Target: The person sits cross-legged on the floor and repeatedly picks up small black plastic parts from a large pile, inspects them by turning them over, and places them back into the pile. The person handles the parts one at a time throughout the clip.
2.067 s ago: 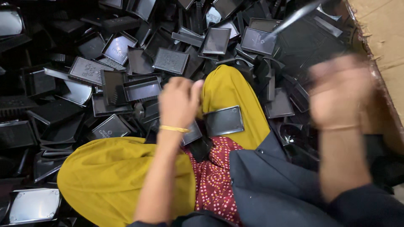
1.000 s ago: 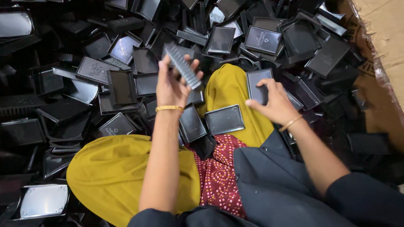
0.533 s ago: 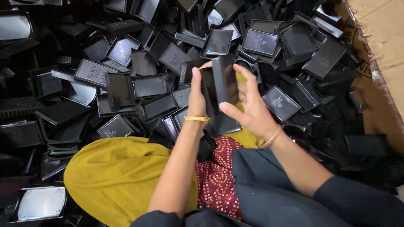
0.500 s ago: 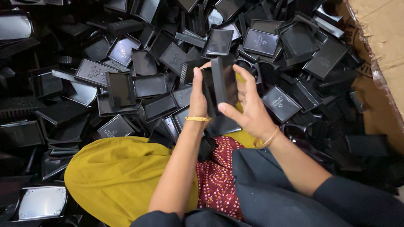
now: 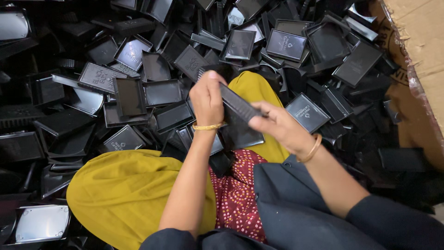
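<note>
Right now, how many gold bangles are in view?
2. One gold bangle sits on the wrist of the left hand; the other bangle is on the wrist of the right hand. Sleeves may hide more.

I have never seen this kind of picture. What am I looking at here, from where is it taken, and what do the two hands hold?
No machine is here. A camera worn on a person's head looks down at that person's own lap and two bare hands. The left hand and the right hand both grip one flat black tray, turned edge-on between them. Each wrist wears a thin gold bangle. The person sits with knees in yellow cloth, among a big heap of black plastic trays that covers the surface all around. Some lie face up, some upside down, some tilted. A brown cardboard wall stands at the right edge.
</note>
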The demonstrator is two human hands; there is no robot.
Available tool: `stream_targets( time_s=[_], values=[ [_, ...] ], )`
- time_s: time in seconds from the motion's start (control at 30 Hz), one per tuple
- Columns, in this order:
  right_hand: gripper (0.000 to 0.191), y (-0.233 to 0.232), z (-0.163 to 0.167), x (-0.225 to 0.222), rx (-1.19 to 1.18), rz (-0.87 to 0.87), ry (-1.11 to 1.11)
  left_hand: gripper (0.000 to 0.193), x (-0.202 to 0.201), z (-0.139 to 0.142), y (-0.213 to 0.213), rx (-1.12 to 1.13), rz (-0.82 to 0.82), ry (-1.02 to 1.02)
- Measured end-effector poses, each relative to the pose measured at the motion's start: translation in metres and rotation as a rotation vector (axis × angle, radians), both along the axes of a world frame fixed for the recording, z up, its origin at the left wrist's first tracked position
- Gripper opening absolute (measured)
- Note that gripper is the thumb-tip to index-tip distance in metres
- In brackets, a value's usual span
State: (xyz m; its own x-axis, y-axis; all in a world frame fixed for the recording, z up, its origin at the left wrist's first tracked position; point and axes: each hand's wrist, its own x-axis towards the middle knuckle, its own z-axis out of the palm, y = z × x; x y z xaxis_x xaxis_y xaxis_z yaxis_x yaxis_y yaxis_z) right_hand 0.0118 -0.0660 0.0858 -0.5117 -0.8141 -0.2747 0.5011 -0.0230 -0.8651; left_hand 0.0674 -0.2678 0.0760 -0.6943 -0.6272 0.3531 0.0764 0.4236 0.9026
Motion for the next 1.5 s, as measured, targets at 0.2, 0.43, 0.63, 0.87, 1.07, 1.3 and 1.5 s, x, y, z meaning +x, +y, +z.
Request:
stream_targets(
  time_s=[0.2,0.43,0.63,0.87,1.07,1.3,1.5],
  values=[
    [0.040,-0.015,0.007,0.027,0.279,-0.258,0.701,0.043,0.001,-0.003,0.006,0.029,0.176,0.001],
    [0.035,0.080,0.050,-0.113,-0.480,-0.770,0.165,0.035,-0.006,-0.026,0.003,-0.177,-0.506,-0.273],
    [0.029,0.104,0.044,-0.183,-0.194,-0.750,0.503,0.028,0.000,-0.060,0.001,-0.419,-0.692,-0.646],
    [0.061,-0.006,-0.049,-0.212,0.737,0.077,1.592,0.039,0.005,-0.044,-0.021,0.664,-0.545,-0.055],
    [0.073,0.007,-0.010,-0.169,0.992,-0.139,1.218,0.052,0.012,-0.019,-0.016,1.397,-0.623,0.390],
    [0.083,-0.024,0.020,-0.025,0.297,-0.182,0.541,0.057,-0.025,-0.043,0.014,1.271,-0.445,0.287],
    [0.076,-0.016,0.026,-0.011,0.214,-0.293,0.663,0.050,-0.024,-0.052,0.025,0.593,-0.355,0.017]
  ],
)
